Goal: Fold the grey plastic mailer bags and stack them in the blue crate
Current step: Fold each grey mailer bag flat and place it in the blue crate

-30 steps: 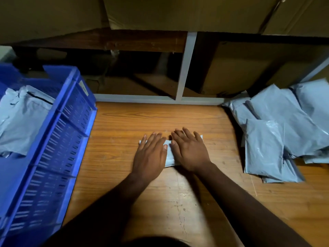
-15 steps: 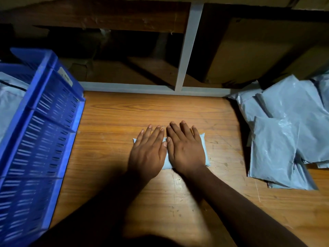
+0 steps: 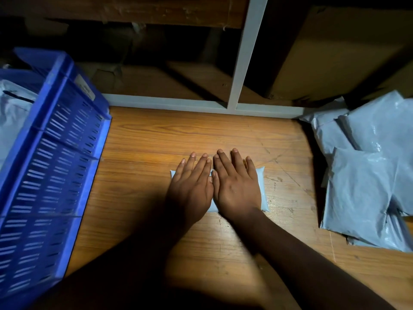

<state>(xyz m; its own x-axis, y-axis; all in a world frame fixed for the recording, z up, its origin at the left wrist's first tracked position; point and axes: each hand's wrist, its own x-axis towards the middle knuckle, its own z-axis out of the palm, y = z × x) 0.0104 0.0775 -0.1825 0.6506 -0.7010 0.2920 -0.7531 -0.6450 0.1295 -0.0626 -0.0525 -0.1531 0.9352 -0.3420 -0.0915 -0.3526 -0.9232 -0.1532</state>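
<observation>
**Pressing the fold flat before transfer to the crate**

Near field, centre: the left hand (image 3: 190,189) and right hand (image 3: 237,186) lie side by side, palms down, fingers straight and close together, thumbs nearly touching. Neither grips anything; both press on the folded mailer (image 3: 261,189), which lies on the counter (image 3: 201,137) and shows only as a narrow grey margin at the outer edges of the hands and in a sliver between them. The fingertips reach past its far edge onto bare wood.

Judged step: flattening the folded packet so trapped air leaves and the creases set. To do this well, weight should probably be spread through the whole palm and swept from the centre outward toward 3 and 9 o'clock, since the exposed right edge looks slightly puffed. Slick plastic of this kind is likely to spring open, so one hand ought to keep pressure on while the other slides under for the lift.

At 9 o'clock: the blue crate (image 3: 51,166), slatted wall toward the hands, with grey bags (image 3: 11,117) already inside; how neatly they are stacked cannot be told.

At 3 o'clock: a loose pile of unfolded mailers (image 3: 366,175), overlapping, well apart from the hands; several bags remain to be done.

Far field, 12 o'clock: a pale shelf frame (image 3: 243,63) bordering the counter's back edge.
</observation>
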